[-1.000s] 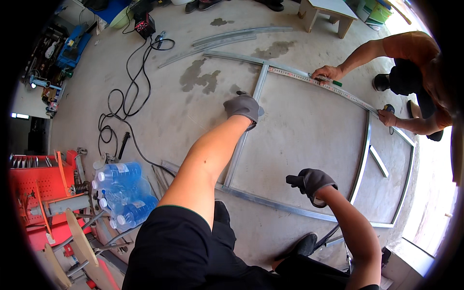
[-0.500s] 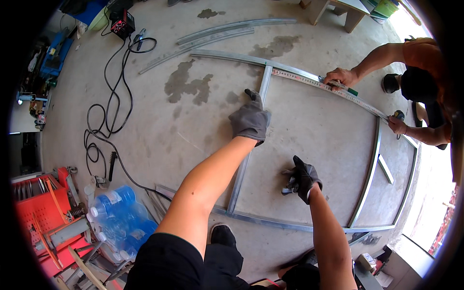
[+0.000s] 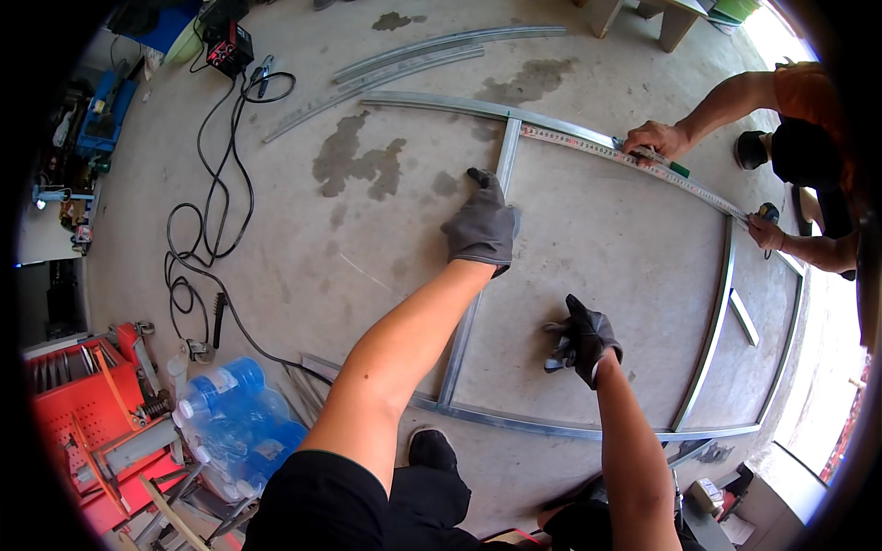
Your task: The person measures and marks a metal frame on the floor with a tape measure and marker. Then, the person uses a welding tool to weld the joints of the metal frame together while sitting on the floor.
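Note:
My left hand (image 3: 482,230), in a grey glove, is shut on the steel crossbar (image 3: 459,344) of a rectangular metal frame lying on the floor. My right hand (image 3: 581,340), also gloved, hovers inside the frame with fingers apart, left of the second crossbar (image 3: 706,363). Along the frame's far rail (image 3: 432,103), a co-worker's hand (image 3: 657,138) presses near an extended tape measure (image 3: 588,147) and a small green-ended object; their other hand (image 3: 764,234) holds the tape's case end. A short steel piece (image 3: 742,317) lies inside the right section.
Loose rails (image 3: 450,35) lie beyond the frame. A welder (image 3: 230,50) with looped black cables (image 3: 220,230) is at left. A red cart (image 3: 78,395) and blue water bottles (image 3: 234,422) stand lower left. A wooden stool (image 3: 675,28) is at the back right, near the crouching co-worker (image 3: 808,138).
Since a second ago my view has shifted; my left hand lies further over the crossbar and my right hand has turned upward with fingers apart. The co-worker stays at the rail with the tape.

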Tool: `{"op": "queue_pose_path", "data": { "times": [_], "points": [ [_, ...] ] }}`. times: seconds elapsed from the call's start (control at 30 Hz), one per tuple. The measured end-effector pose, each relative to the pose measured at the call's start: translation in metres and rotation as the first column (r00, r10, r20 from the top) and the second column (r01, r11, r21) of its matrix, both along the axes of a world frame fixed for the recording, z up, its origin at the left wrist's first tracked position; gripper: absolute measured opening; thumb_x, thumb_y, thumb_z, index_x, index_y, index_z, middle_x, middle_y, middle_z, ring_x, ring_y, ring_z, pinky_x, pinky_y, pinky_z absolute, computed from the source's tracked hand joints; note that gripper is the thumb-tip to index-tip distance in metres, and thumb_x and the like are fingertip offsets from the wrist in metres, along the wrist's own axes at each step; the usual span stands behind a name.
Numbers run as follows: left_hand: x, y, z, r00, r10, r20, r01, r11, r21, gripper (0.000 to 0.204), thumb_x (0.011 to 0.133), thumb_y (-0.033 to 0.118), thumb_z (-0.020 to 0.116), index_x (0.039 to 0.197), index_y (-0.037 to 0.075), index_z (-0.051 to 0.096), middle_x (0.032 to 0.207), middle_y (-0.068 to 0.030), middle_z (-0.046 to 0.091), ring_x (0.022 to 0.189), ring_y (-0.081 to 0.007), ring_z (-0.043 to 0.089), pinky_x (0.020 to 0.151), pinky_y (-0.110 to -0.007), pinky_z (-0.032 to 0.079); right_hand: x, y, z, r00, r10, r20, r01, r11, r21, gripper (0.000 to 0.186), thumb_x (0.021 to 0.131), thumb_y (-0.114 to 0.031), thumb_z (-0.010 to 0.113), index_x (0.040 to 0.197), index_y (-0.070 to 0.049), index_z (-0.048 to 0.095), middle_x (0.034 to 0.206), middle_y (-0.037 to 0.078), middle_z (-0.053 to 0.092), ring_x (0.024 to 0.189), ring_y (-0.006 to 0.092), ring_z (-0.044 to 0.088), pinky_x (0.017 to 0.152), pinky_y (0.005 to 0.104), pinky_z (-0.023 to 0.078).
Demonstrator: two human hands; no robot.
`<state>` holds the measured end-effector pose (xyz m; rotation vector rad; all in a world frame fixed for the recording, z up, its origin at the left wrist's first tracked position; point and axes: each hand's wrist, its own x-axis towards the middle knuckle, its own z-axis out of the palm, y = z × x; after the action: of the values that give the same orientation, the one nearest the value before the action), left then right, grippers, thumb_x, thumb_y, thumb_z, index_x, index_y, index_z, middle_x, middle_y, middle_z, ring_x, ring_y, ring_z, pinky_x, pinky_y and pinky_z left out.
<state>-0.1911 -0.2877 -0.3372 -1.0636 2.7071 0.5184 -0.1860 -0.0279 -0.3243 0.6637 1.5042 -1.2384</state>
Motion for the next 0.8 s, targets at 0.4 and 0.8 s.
{"op": "queue_pose_path", "data": {
  "times": [0.4, 0.8],
  "points": [
    [-0.003, 0.003, -0.004, 0.999, -0.008, 0.034, 0.01, 0.998, -0.064, 0.091, 0.107, 0.046, 0.061, 0.169, -0.005, 0.016, 0.118, -0.0245, 0.075, 0.102, -0.0439, 0.079, 0.086, -0.072, 0.058, -0.002, 0.01, -0.012, 0.999, 0.035, -0.008, -0.035, 0.999, -0.026, 0.058, 0.103, -0.055, 0.072, 0.098, 0.003, 0.071, 0.086, 0.018, 0.077, 0.045, 0.0276, 0.061, 0.044, 0.0474, 0.06],
    [-0.007, 0.001, -0.002, 0.999, -0.008, 0.04, 0.01, 0.999, -0.045, 0.092, 0.108, 0.042, 0.057, 0.171, -0.007, 0.01, 0.118, -0.0248, 0.076, 0.102, -0.0425, 0.079, 0.086, -0.073, 0.056, -0.002, 0.004, -0.006, 0.999, 0.044, -0.001, -0.044, 0.999, 0.013, 0.061, 0.105, -0.055, 0.069, 0.094, 0.005, 0.075, 0.075, 0.015, 0.071, 0.043, 0.0263, 0.059, 0.046, 0.051, 0.061]
  ]
}}
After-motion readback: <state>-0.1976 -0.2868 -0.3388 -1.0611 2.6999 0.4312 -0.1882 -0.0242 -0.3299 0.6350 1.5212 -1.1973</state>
